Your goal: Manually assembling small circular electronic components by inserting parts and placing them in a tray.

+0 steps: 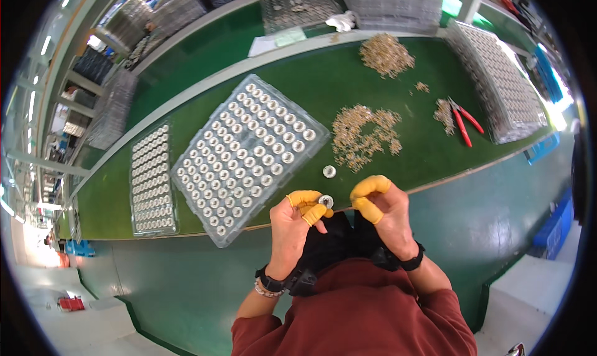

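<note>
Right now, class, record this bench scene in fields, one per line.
Left hand: yellow finger covers, pinching a small round white-rimmed metallic part
Right hand: finger and thumb close together; anything held too small to tell
Loose: similar round piece on the green bench
Container: clear rectangular plastic tray, rows of round white parts
Heaped: tiny brass-coloured pieces, beyond the right hand
Tool: red-handled metal pliers, farther right

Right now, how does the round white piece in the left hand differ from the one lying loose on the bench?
The held piece sits between yellow-covered fingers of the left hand; the loose piece lies untouched on the green bench. The held piece is partly hidden by fingers; the loose piece shows whole. Both are round and whitish.
</note>
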